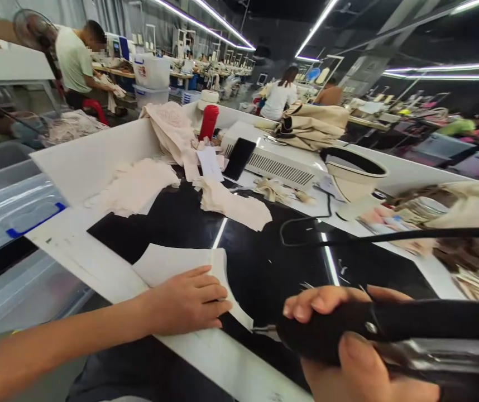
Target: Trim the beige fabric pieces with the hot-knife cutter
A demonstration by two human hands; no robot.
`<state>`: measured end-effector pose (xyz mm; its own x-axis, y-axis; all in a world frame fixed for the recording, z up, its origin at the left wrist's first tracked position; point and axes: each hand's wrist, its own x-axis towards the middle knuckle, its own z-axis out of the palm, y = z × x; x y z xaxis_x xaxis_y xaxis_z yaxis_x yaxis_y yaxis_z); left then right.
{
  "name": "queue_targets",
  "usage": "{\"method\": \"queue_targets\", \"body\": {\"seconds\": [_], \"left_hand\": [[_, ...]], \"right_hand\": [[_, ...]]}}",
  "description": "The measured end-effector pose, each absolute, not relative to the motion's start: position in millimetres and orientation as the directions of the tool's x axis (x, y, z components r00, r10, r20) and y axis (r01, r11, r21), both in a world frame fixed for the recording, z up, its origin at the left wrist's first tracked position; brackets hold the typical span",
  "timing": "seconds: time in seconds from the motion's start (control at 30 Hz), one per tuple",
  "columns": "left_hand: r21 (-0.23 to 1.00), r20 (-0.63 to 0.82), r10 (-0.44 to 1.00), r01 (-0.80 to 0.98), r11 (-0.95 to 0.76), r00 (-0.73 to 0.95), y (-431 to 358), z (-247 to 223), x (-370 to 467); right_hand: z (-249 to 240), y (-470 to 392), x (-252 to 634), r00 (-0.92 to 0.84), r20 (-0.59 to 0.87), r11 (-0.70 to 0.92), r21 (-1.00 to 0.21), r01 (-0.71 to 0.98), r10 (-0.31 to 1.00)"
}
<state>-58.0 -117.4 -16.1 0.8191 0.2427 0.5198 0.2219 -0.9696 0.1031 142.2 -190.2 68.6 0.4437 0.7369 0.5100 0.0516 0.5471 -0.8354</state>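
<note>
My left hand (185,304) lies flat on a cream cut fabric piece (176,259) at the table's near edge, fingers stretched out over its right part. The piece has curved edges and rests partly on the black table surface (264,268). In the lower right, my right hand (348,335) is wrapped round a black hand tool (327,329) with a thin metal tip. That tip points left and is at the fabric's lower right corner; whether it touches the cloth I cannot tell. The tool's far right part is blurred.
Stacked pale fabric pieces (139,184) and another pile (235,204) lie beyond. Behind them are a phone (240,158), a red upright object (209,121) and a white vented box (281,162). A black cord (390,237) crosses the right side. Co-workers (74,61) sit at distant tables.
</note>
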Motion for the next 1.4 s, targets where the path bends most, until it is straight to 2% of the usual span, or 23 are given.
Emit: {"method": "queue_targets", "body": {"seconds": [0.53, 0.67, 1.4], "left_hand": [[0.14, 0.47, 0.24, 0.196, -0.97, 0.849, -120, -8, -63], [0.139, 0.464, 0.24, 0.198, -0.97, 0.853, -121, -8, -63], [0.175, 0.468, 0.265, 0.205, -0.963, 0.843, -122, -13, -63]], "right_hand": [[71, -187, 135, 0.422, 0.523, 0.584, -0.811, -0.022, 0.741], [74, -177, 130, 0.454, 0.555, 0.638, -0.769, -0.039, 0.697], [63, -154, 118, 0.441, 0.581, 0.648, -0.761, -0.003, 0.684]]}}
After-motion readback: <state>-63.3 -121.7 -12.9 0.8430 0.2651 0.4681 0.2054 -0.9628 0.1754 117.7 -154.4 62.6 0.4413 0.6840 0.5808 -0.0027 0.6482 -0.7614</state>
